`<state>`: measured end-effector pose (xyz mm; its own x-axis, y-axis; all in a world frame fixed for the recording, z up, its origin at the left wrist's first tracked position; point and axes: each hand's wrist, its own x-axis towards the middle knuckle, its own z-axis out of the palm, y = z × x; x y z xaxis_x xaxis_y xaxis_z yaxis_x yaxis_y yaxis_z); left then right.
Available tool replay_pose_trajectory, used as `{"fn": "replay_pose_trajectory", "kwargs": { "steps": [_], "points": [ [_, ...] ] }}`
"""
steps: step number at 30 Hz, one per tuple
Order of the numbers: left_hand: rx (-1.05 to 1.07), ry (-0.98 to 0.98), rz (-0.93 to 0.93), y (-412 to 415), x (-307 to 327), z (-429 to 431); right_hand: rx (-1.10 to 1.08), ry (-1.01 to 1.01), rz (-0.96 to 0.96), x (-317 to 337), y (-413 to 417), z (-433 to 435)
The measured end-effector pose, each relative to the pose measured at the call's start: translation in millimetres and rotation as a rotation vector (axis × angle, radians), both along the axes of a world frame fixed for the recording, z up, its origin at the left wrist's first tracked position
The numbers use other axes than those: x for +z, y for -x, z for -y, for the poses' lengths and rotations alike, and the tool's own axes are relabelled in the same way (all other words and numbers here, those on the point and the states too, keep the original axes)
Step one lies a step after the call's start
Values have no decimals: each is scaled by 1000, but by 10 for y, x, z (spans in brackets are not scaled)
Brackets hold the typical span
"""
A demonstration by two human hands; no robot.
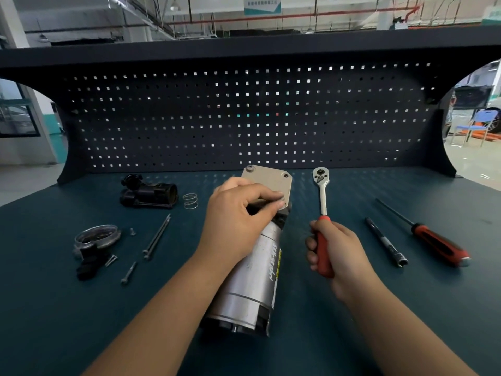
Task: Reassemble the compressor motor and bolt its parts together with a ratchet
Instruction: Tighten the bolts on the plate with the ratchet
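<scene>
A: Where is the motor?
B: The motor (254, 272) lies on the table (306, 343) under the left hand (238, 215), its silver body running back beneath that forearm. A tan plate (271, 177) sits on its far end, just beyond the knuckles.
A: What is the left hand doing?
B: Its fingers are curled over the motor's far end, with thumb and forefinger pinched together at the plate's near corner. Whether something small is between them, I cannot tell.
A: And the right hand?
B: The right hand (336, 253) is wrapped round the red handle of the ratchet (322, 191), whose head points away from the person. The hands are apart, and the ratchet is just right of the motor.
A: What else is about?
B: Right of the right hand lie a thin rod (385, 241) and, farther out, a screwdriver (439, 240). Left of the left hand are two long bolts (157, 237), a spring (190, 200), a black housing (149, 195) and a round cover (96, 236).
</scene>
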<state>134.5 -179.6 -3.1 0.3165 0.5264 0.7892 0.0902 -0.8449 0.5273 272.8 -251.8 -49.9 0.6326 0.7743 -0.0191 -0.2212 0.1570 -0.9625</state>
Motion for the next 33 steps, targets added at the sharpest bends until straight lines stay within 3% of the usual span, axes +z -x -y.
{"fn": "replay_pose_trajectory", "kwargs": {
  "steps": [7,14,20,25,28,33],
  "points": [
    [-4,-190,-26,-32,11,-47,115,-111,165,45,38,42],
    [-45,-97,-25,-39,21,-49,179,-157,554,247,18,216],
    [-51,-81,-63,-51,43,-68,246,-5,854,553,-189,450],
    [-56,-64,-60,-52,42,-52,303,-146,927,845,-214,636],
    [-46,-54,-55,-47,41,-37,201,-237,1066,988,-138,681],
    [-55,-56,-40,-45,43,-39,-40,-387,992,1112,-80,638]
  ]
}}
